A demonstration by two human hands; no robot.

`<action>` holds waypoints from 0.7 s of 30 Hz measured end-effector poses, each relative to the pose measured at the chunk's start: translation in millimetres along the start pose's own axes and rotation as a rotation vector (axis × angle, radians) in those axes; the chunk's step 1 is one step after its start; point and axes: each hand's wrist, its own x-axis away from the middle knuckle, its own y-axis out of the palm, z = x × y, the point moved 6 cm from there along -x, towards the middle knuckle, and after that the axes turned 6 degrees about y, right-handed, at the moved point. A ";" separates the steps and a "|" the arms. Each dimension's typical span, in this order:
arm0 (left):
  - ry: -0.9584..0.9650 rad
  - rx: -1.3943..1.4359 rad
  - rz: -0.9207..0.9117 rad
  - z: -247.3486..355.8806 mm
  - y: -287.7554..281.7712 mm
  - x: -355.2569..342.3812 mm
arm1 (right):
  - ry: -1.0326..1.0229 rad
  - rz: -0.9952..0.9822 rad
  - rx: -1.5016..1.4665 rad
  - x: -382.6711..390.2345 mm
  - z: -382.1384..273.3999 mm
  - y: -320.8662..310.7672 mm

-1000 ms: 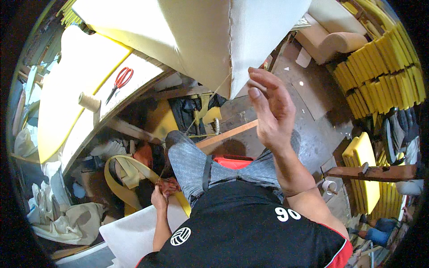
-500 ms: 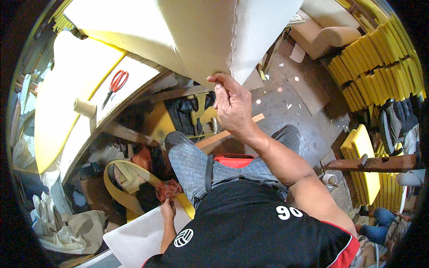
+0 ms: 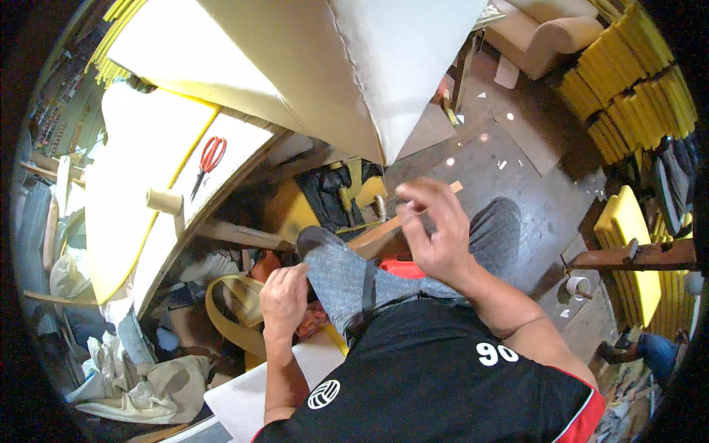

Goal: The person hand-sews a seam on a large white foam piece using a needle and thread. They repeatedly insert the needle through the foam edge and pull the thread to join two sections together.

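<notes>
A large piece covered in pale fabric (image 3: 295, 66) looms ahead, with a rough stitched seam (image 3: 346, 52) running down to its pointed lower corner. Just below that corner, apart from it, is my right hand (image 3: 439, 232). Its fingers are curled toward the thumb and slightly blurred; anything pinched there is too small to make out. My left hand (image 3: 283, 301) is raised beside my left knee, fingers bunched together, their contents hidden. On the board at left lie red-handled scissors (image 3: 210, 159) and a cone of cream thread (image 3: 164, 201).
Yellow foam (image 3: 155, 244) lies along the board at left. Foam sheets (image 3: 635, 88) are stacked at right, near a wooden bar (image 3: 635, 256) and a white cup (image 3: 578, 288). Crumpled cloth (image 3: 151, 391) is at lower left. A beige sofa (image 3: 546, 37) stands at far right.
My right hand has come away from the fabric corner, down and to the right. My left hand has risen from beside the red bundle to my knee. The view has shifted slightly.
</notes>
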 end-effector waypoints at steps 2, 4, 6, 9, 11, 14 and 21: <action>0.093 0.110 -0.019 31.0 -10.4 -28.8 | -0.276 -0.117 0.033 8.7 -25.4 -2.7; 0.192 0.204 0.012 54.4 -15.4 -49.3 | -0.244 -0.242 0.077 12.5 -40.7 4.4; 0.286 0.266 0.071 75.8 -22.1 -67.1 | -0.241 -0.321 0.152 14.8 -44.4 10.4; 0.272 0.317 0.182 89.7 -22.8 -82.5 | -0.091 -0.425 0.008 28.3 -14.4 7.5; 0.197 0.390 0.266 91.8 -16.5 -89.1 | -0.063 -0.305 -0.119 28.3 -9.8 -4.4; -0.011 0.583 0.336 91.1 1.8 -92.1 | 0.162 -0.289 -0.344 23.4 -8.4 -17.3; 0.008 0.702 0.405 109.3 1.5 -117.9 | 0.107 -0.146 -0.411 5.4 1.0 -22.9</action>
